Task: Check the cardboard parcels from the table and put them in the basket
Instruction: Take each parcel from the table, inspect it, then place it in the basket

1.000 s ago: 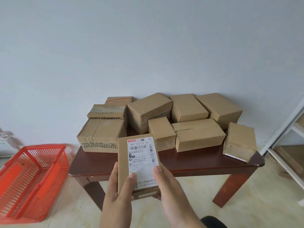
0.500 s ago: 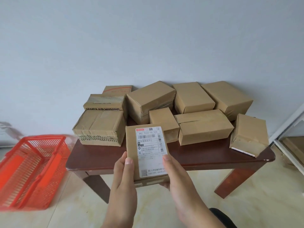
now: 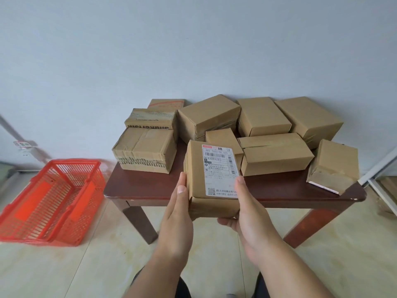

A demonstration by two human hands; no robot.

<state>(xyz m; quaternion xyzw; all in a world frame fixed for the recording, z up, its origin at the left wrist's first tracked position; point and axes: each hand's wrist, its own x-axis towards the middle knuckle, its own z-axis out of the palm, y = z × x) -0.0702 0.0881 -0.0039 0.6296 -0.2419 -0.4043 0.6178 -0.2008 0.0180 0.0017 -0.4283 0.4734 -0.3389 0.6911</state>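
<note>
I hold a small cardboard parcel with a white shipping label facing up, in front of the table's front edge. My left hand grips its left side, thumb along the edge. My right hand grips its right side, thumb on the label and fingers underneath. Several more cardboard parcels lie packed together on the dark brown table. The red plastic basket stands on the floor left of the table, and nothing shows inside it.
A grey wall runs close behind the table. A white shelf frame stands at the right edge. One parcel overhangs the table's right front corner. Pale tiled floor lies between me and the table.
The held parcel has tipped flatter, so its front end now shows, and my hands have shifted along its sides. The camera has tilted down and the basket shows more fully.
</note>
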